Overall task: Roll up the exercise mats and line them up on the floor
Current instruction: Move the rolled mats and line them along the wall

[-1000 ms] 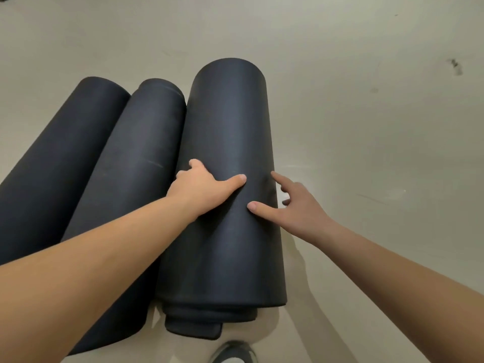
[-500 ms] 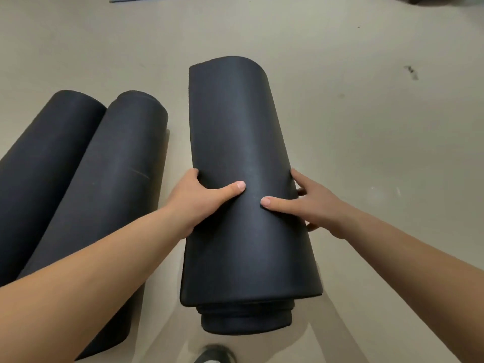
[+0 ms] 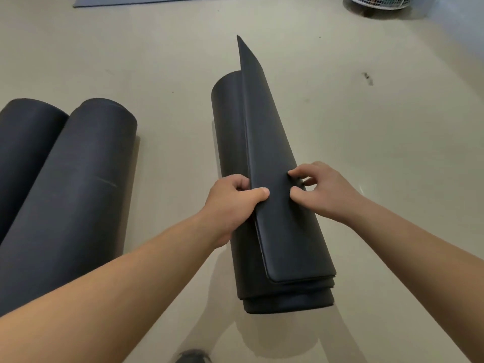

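Note:
A black rolled exercise mat (image 3: 282,239) lies lengthwise on the floor in the middle, its outer flap lifted off the roll along the top. My left hand (image 3: 233,197) pinches that loose edge, thumb on top. My right hand (image 3: 318,189) presses curled fingertips onto the flap from the right side. Two more rolled black mats lie side by side at the left, one (image 3: 70,200) nearer the middle and one (image 3: 21,142) at the frame's edge, touching each other.
A flat grey mat (image 3: 146,0) lies on the floor at the far top. A white mesh basket (image 3: 377,2) stands at the top right. Beige floor (image 3: 379,132) spreads to the right. A dark shoe tip (image 3: 193,356) shows at the bottom.
The middle roll has moved right, away from the two left rolls. Its outer flap has come up off the roll, and both hands shifted from lying on the roll to holding the flap.

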Demonstrator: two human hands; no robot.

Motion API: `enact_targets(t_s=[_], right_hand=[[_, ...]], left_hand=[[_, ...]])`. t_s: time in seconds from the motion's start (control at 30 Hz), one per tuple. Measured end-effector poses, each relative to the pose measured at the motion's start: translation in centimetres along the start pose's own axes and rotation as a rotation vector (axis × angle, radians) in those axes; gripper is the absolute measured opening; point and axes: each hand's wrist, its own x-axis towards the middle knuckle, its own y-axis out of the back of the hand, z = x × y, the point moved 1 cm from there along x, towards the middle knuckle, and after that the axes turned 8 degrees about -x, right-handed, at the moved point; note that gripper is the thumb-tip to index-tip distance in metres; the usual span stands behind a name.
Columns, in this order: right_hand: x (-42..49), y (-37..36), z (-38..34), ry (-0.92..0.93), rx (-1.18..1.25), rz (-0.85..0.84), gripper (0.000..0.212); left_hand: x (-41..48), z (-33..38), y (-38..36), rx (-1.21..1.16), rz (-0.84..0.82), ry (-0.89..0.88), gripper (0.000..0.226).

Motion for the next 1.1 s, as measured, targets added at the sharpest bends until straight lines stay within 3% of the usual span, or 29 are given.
enact_targets(t_s=[0.13,0.23,0.33,0.4,0.43,0.5,0.53,0.7,0.8,0.9,1.0,1.07,1.1], right_hand=[[-1.0,1.1,1.3,-0.037,-0.004,0.001,0.045],[-1.5,0.8,1.6,-0.059,-0.087,-0.039,0.058],[-1.9,-0.4,1.7,-0.046,-0.241,-0.066,0.07],[-1.7,-1.2,1.7,-0.042,-0.284,-0.088,0.073],[-1.5,-1.4,1.5,-0.06,-0.271,-0.115,0.073],[-1.4,-1.6,1.2,-0.107,-0.22,-0.171,0.074],[-1.5,-1.6,1.3,-0.115,-0.207,-0.183,0.074],[-2.9,-1.0,2.9,-0.176,-0.097,-0.169,0.07],[-5.0,-1.5,3.8,-0.243,0.023,-0.14,0.069],[-7.7,-2.3,5.3,-0.377,0.142,-0.143,0.075],[-9.1,-0.3,6.3,-0.46,-0.055,-0.29,0.076],[-8.9,3.4,6.2,-0.422,-0.29,-0.38,0.048],[-8.6,5.5,6.0,-0.383,-0.381,-0.341,0.037]], left_hand=[[0.7,-0.1,-3.1,-0.025,-0.077,0.01,0.014],[1.3,-1.7,-3.9,-0.013,-0.079,-0.056,0.023],[1.7,-2.5,-3.3,0.137,0.067,-0.125,0.076],[1.9,-2.7,-2.4,0.193,0.172,0.021,0.118],[1.8,-2.7,-2.0,0.131,0.165,0.149,0.126],[1.4,-3.1,-1.8,-0.051,0.069,0.331,0.117],[1.5,-3.6,-1.8,-0.085,0.049,0.34,0.112],[2.3,-4.5,-3.4,-0.079,0.074,0.211,0.114],[3.0,-3.7,-4.8,0.192,0.032,0.116,0.124],[3.5,-1.7,-7.3,0.685,-0.084,-0.1,0.119],[3.1,1.1,-10.7,1.201,-0.209,-0.44,0.106],[2.7,1.6,-12.2,1.422,-0.262,-0.657,0.11],[2.5,1.3,-12.4,1.507,-0.28,-0.762,0.114]])
